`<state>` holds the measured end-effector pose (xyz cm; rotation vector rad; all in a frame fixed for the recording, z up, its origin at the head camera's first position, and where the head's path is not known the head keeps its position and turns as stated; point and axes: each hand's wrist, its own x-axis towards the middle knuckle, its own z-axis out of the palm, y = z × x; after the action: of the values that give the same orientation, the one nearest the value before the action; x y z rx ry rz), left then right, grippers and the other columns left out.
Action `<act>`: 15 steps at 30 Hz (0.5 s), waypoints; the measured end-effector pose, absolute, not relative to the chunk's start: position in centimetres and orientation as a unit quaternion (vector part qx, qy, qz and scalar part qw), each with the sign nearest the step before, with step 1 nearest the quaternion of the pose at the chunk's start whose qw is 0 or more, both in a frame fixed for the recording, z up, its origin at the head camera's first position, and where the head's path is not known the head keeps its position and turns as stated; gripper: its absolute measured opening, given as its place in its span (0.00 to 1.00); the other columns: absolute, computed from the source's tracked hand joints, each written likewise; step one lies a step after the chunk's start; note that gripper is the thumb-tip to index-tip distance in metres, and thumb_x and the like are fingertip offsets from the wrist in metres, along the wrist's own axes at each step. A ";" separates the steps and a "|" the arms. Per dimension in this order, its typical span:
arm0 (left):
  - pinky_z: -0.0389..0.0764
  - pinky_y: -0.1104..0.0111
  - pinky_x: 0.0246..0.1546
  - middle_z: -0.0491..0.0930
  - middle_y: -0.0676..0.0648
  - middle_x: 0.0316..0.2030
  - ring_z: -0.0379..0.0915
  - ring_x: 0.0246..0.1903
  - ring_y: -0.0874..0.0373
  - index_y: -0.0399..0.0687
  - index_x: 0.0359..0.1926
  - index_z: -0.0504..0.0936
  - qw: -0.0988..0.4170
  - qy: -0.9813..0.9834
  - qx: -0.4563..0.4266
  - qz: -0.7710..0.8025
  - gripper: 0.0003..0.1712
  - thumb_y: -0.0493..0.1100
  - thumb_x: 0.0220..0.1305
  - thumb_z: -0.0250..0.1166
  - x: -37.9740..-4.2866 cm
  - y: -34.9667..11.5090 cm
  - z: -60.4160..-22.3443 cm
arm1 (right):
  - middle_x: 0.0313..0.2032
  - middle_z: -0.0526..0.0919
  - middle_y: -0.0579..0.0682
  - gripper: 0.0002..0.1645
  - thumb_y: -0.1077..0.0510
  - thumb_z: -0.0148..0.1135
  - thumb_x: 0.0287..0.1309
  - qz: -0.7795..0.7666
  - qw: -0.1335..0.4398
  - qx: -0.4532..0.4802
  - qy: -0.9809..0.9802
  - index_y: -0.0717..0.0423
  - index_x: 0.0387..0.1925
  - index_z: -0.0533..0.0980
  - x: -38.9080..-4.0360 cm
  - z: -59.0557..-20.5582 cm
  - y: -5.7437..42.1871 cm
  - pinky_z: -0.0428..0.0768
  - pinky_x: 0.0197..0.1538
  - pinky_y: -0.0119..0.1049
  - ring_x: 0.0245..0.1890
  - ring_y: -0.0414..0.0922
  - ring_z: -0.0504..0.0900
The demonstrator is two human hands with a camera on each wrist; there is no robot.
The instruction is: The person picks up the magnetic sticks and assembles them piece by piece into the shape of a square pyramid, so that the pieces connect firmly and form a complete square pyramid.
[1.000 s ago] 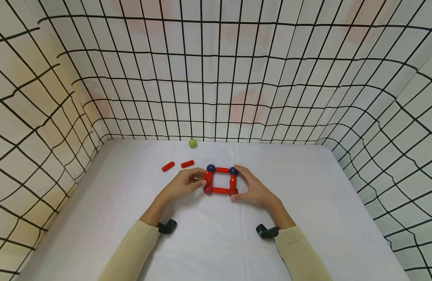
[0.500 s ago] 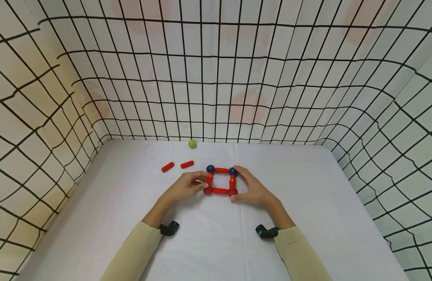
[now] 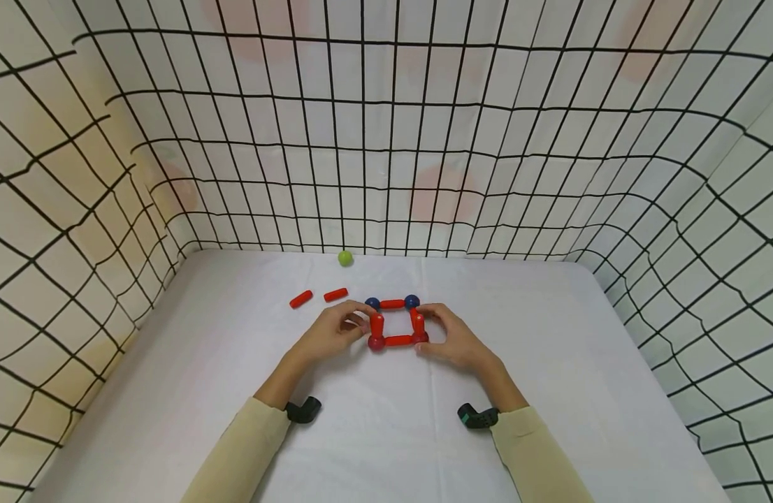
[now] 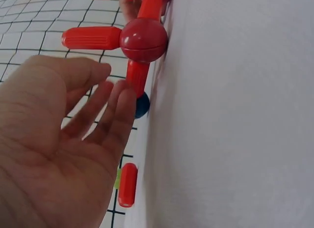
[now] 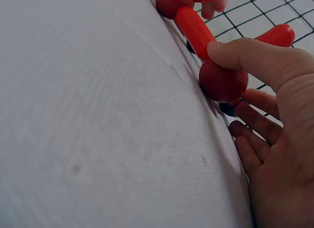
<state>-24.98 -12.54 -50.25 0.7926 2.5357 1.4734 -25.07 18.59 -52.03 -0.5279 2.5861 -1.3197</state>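
Observation:
A square of red rods (image 3: 398,341) lies between both hands. Its far corners are blue balls (image 3: 412,301); red balls (image 3: 377,343) form the near corners. From each red ball a red rod (image 4: 91,38) stands upright. My left hand (image 3: 333,327) is at the square's left side, its fingertips at the side rod near the blue ball in the left wrist view, thumb apart. My right hand (image 3: 458,339) holds the right side: its thumb (image 5: 240,55) presses at the near red ball (image 5: 223,81), with fingers reaching along the side toward the blue ball.
Two loose red rods, a left one (image 3: 301,299) and a right one (image 3: 335,294), lie beyond the left hand. A green ball (image 3: 345,258) sits at the table's far edge. Black wire mesh (image 3: 386,175) walls the back and both sides of the white-covered table (image 3: 550,335).
The square has turned slightly counterclockwise, its blue corners shifting left and its red ones right. My left fingers have moved a little along its left side; the loose pieces stay put.

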 end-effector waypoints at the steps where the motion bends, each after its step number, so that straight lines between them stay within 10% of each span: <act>1: 0.85 0.63 0.55 0.81 0.47 0.55 0.81 0.48 0.56 0.50 0.62 0.79 0.043 0.838 0.251 0.483 0.21 0.35 0.70 0.66 -25.0 -12.6 -50.2 | 0.71 0.70 0.48 0.44 0.45 0.76 0.55 -0.444 0.094 -0.180 0.873 0.40 0.70 0.67 -25.1 -52.0 18.6 0.63 0.76 0.61 0.75 0.53 0.65; 15: 0.85 0.59 0.51 0.85 0.49 0.48 0.80 0.42 0.57 0.53 0.62 0.82 0.019 0.896 0.196 0.397 0.23 0.39 0.67 0.70 -24.9 -12.7 -50.5 | 0.70 0.74 0.53 0.36 0.54 0.71 0.64 -0.485 0.077 -0.188 0.851 0.48 0.71 0.67 -25.6 -52.5 18.7 0.63 0.78 0.54 0.74 0.55 0.68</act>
<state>-24.88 -12.71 -50.49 0.6094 2.7833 1.2322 -25.58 18.66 -52.49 -0.5641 2.5489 -1.4537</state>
